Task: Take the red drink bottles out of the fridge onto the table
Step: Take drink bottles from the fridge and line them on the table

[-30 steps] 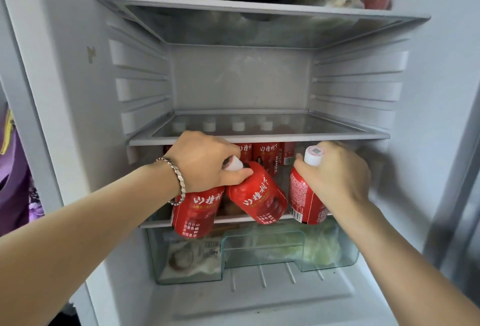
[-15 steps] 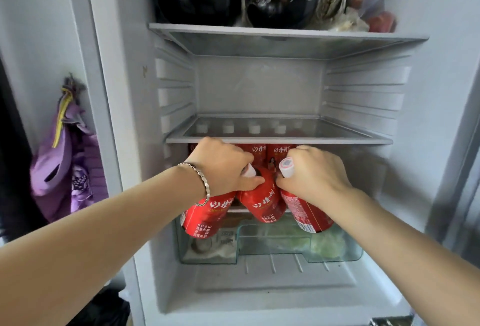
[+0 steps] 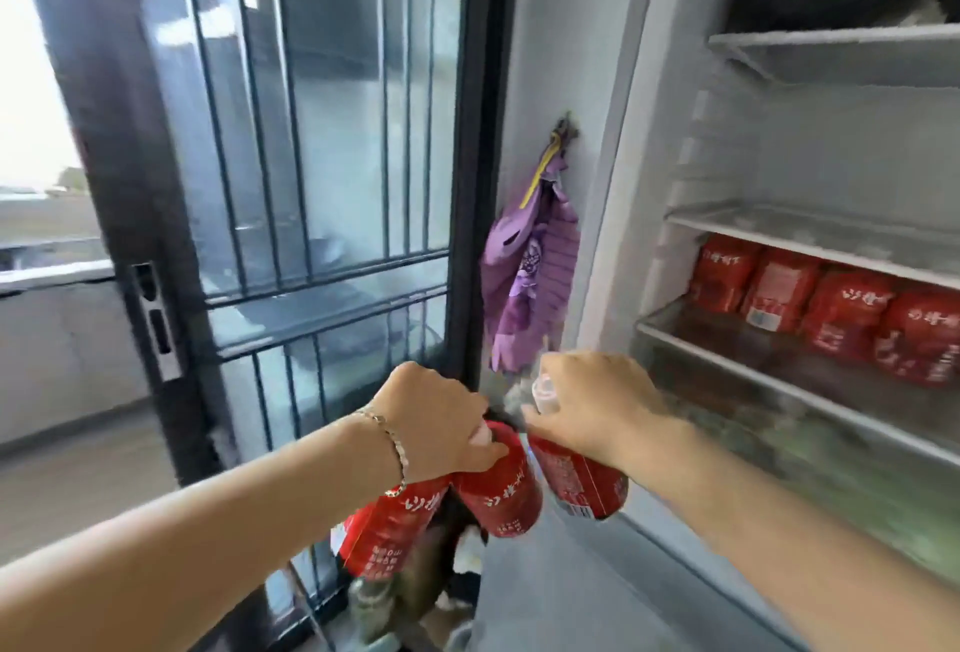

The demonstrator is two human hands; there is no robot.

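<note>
Carrying stage: our left hand (image 3: 434, 422) clamps 2 red drink bottles (image 3: 498, 490) by their necks, our right hand (image 3: 597, 407) clamps 1; more remain on the fridge shelf (image 3: 779, 381). We keep both grips tight until reaching the desk, unseen here.

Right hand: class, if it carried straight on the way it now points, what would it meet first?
Probably the purple cloth hanging beside the fridge, just beyond the right hand and its red bottle; depth is unclear.

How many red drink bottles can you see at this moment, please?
7: two in the left hand, at and; one in the right hand; four on the fridge shelf, around. More may be hidden.
</note>
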